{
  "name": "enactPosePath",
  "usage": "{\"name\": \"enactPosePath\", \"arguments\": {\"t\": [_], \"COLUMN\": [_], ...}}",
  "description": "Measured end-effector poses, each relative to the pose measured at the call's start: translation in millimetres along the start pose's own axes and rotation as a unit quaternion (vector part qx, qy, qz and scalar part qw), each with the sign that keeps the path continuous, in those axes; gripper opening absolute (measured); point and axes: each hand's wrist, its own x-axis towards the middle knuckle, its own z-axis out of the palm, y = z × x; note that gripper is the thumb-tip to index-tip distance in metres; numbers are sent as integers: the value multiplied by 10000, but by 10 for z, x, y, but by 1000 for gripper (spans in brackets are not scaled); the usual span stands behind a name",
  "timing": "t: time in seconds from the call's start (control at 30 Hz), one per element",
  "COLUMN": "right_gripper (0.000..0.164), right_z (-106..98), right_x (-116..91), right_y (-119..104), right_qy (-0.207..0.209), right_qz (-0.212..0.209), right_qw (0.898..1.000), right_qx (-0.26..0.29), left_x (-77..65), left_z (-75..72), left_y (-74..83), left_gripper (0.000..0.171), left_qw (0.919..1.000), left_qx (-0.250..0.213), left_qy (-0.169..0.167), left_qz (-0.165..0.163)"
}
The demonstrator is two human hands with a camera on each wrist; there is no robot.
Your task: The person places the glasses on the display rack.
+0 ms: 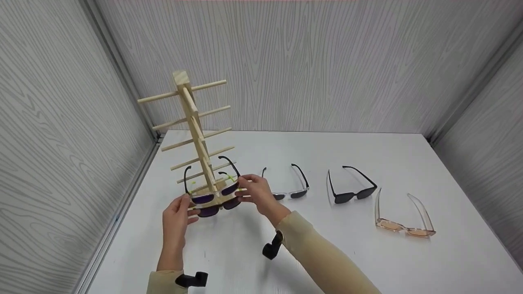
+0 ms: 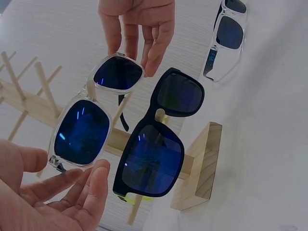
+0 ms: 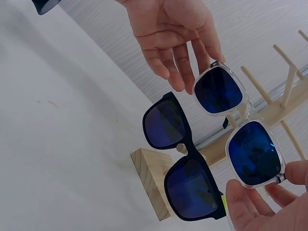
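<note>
Both hands hold a pair of clear-framed sunglasses [image 2: 82, 132] with dark blue lenses in front of a wooden glasses rack [image 1: 200, 143]. My left hand [image 1: 175, 216] pinches one hinge corner between thumb and fingers. At the opposite corner, my right hand [image 1: 257, 192] grips the frame with its fingertips. The dark temples reach back on either side of the rack's post, and a peg end shows at the nose bridge. Just below sits a pair of black-framed sunglasses [image 3: 190, 187] with yellow-green on the temples, resting on a low peg of the rack.
To the right on the white table [image 1: 310, 245] lie another clear-framed pair [image 1: 299, 194], black sunglasses [image 1: 345, 197] and an orange-tinted pair [image 1: 390, 225], temples unfolded. Bare pegs [image 1: 157, 97] stick out from the rack's upper post. Grey wood-grain panels [image 1: 286, 61] enclose the table.
</note>
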Motion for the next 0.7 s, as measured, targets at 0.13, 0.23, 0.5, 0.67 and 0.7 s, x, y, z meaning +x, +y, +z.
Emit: {"name": "enactPosePath", "arguments": {"t": [0.13, 0.23, 0.5, 0.67, 0.7], "right_gripper": [27, 29, 37, 36, 35], "right_z": [-18, -50, -182, -271, -286], "right_x": [5, -9, -142, -254, -273], "right_y": [2, 25, 51, 101, 114], "right_qy": [-27, -82, -187, -406, -428], "right_qz": [-33, 29, 154, 195, 183], "right_qw": [10000, 10000, 9997, 9990, 9989], "right_qx": [-60, -42, -40, 13, 10], "left_x": [5, 0, -95, -166, -132], "left_z": [0, -11, -39, -32, -41], "left_y": [-20, -52, -81, -113, -205], "left_gripper": [50, 51, 54, 55, 52], "left_qw": [10000, 9999, 9998, 9999, 9999], "left_qx": [-45, 8, 107, 101, -69], "left_qy": [-42, -64, -69, -43, -75], "left_qz": [-19, -104, -164, -96, 37]}}
